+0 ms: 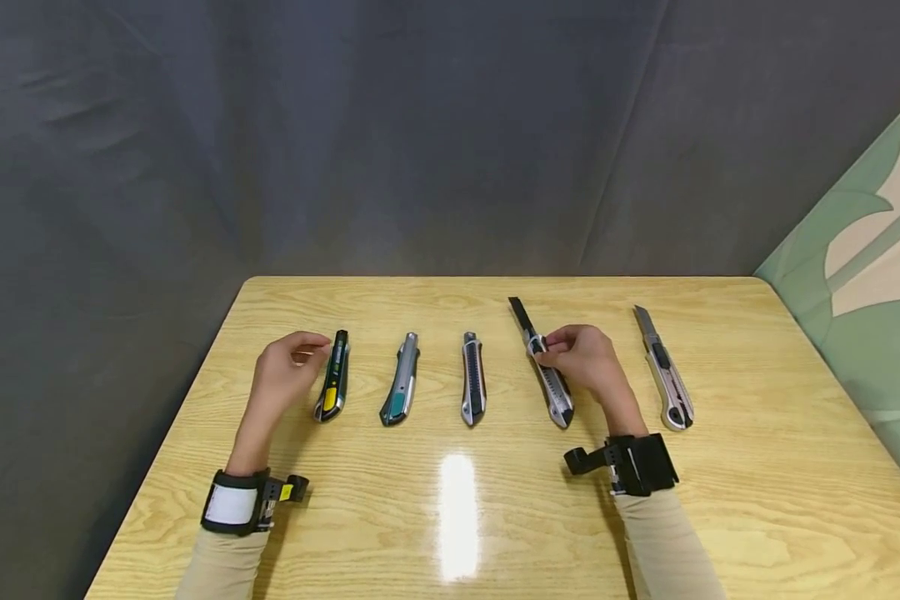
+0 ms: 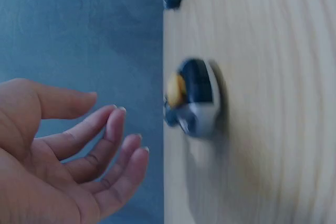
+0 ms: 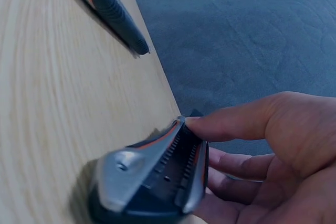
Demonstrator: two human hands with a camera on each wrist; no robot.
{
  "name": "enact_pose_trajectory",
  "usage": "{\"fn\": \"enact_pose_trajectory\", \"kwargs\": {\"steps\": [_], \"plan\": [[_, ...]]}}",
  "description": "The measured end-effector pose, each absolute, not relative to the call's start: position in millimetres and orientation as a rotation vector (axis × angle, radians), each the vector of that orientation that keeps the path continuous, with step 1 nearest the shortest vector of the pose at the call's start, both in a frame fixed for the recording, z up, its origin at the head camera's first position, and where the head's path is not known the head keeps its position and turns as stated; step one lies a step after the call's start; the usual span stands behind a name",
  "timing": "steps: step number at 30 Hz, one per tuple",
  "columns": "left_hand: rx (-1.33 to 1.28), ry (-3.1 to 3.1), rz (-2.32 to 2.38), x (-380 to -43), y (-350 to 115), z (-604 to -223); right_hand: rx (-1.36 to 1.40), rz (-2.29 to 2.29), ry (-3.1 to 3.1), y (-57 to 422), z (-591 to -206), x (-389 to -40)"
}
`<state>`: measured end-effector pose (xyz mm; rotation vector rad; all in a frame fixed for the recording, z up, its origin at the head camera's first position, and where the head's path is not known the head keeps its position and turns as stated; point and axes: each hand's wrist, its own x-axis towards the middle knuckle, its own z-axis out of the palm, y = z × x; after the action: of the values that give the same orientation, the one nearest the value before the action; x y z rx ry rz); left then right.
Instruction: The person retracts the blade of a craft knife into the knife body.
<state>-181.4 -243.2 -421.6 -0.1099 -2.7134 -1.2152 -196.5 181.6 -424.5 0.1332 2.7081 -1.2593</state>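
Observation:
In the head view, snap-off knives lie in a row on the table. My left hand (image 1: 288, 371) hovers beside the leftmost, a black snap-off knife with a yellow slider (image 1: 335, 375). A gap shows between its loosely bent fingers (image 2: 115, 124) and that knife in the left wrist view. My right hand (image 1: 588, 358) pinches a silver-and-black snap-off knife (image 1: 553, 390) whose long dark blade (image 1: 521, 313) points away from me. In the right wrist view, the thumb (image 3: 231, 121) presses near the front of its handle and the other fingers are at its side, partly hidden.
Between my hands lie a silver-and-teal snap-off knife (image 1: 401, 383) and a silver-and-black one (image 1: 473, 379). Right of my right hand is a silver snap-off knife (image 1: 669, 379) with its blade out. A dark curtain (image 1: 450, 150) hangs behind the wooden table (image 1: 375, 517).

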Motion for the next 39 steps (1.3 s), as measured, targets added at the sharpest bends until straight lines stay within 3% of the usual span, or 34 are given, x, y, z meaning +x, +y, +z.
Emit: {"fn": "enact_pose_trajectory", "kwargs": {"steps": [18, 25, 32, 39], "plan": [[-0.218, -2.704, -1.618, -181.9, -180.0, -413.5, 0.071, -1.682, 2.598, 170.1, -405.8, -195.1], [-0.395, -2.608, -1.708, -185.6, -158.1, -408.5, 0.064, -1.916, 2.487, 157.3, -393.1, -193.4], [-0.485, -2.581, -1.876, -168.8, -132.0, -372.4, 0.026, -2.067, 2.35, 141.9, -390.0, -196.4], [-0.527, -2.491, -2.025, -168.4, -118.6, -378.5, -0.018, -2.216, 2.179, 133.5, -390.3, -196.9]]}}
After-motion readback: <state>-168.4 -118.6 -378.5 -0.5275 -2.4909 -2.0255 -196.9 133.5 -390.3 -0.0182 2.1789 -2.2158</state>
